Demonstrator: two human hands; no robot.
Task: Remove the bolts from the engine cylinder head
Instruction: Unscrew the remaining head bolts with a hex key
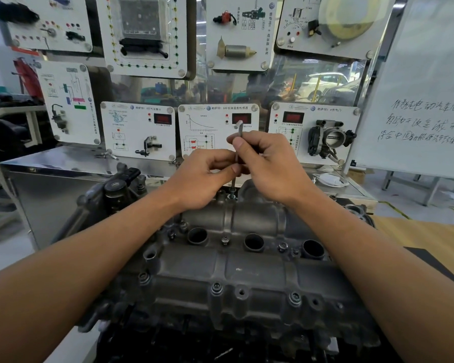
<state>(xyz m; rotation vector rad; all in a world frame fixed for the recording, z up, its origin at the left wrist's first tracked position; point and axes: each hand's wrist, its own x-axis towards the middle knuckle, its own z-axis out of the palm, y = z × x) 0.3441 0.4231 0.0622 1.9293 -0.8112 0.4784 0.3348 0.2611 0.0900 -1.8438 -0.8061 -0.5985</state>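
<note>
Hex key [239,130] is standing upright at frame ctr; right hand [270,163] pinching top, left hand [205,176] pinching shaft, keeping tip seated in bolt [232,196].

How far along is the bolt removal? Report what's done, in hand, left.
Done: no removed bolt lies in view; two near-edge holes look empty, though that is uncertain. In hand: left hand and right hand both pinch the hex key, upright, its tip on the far-edge bolt of the cylinder head. Left: near-edge bolts and centre bolts sit in place.
</note>
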